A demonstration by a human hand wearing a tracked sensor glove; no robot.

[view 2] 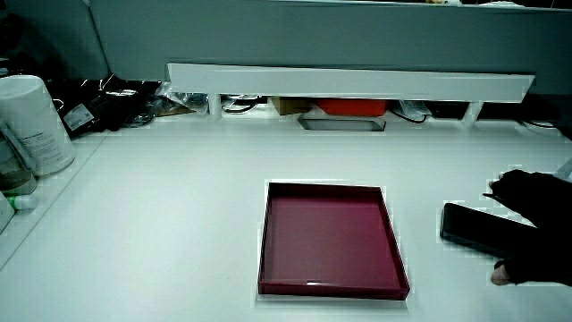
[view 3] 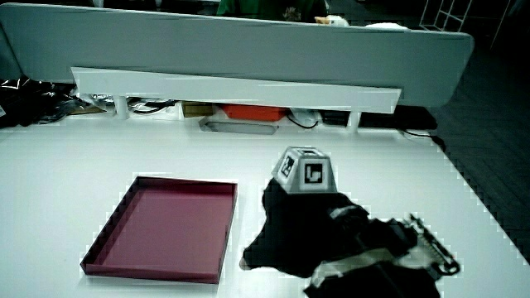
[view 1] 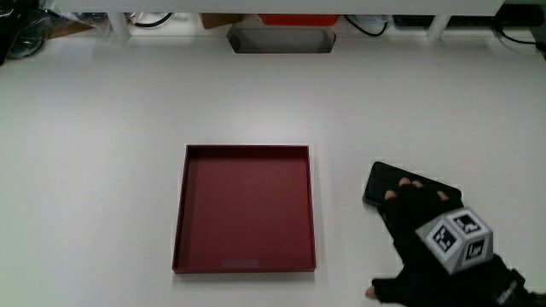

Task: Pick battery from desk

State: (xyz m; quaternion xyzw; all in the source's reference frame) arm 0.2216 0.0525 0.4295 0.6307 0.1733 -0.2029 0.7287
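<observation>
I see the hand (view 1: 435,239) lying low over a flat black slab, the battery (view 1: 388,181), with the patterned cube (view 1: 455,240) on its back facing upward. The fingers (view 1: 408,189) reach across the battery's top and the thumb sticks out nearer to me, but I cannot tell whether the hand is closed on the battery or only resting on it. In a side view the hand (view 2: 536,219) covers one end of the battery (view 2: 469,228), which lies flat on the white surface (view 2: 179,206). In a side view the hand (view 3: 302,223) and its cube (view 3: 305,172) hide the battery completely.

Just beside the battery, apart from it, sits a shallow dark red tray (view 1: 181,213), square to the surface and seen in both side views (view 2: 264,250) (view 3: 108,240). Farther from me, a low white shelf (view 2: 349,82) stands against the grey partition (view 2: 313,31), with a grey tray (view 1: 281,40) tucked under it. A white canister (view 2: 31,121) stands at the surface's edge.
</observation>
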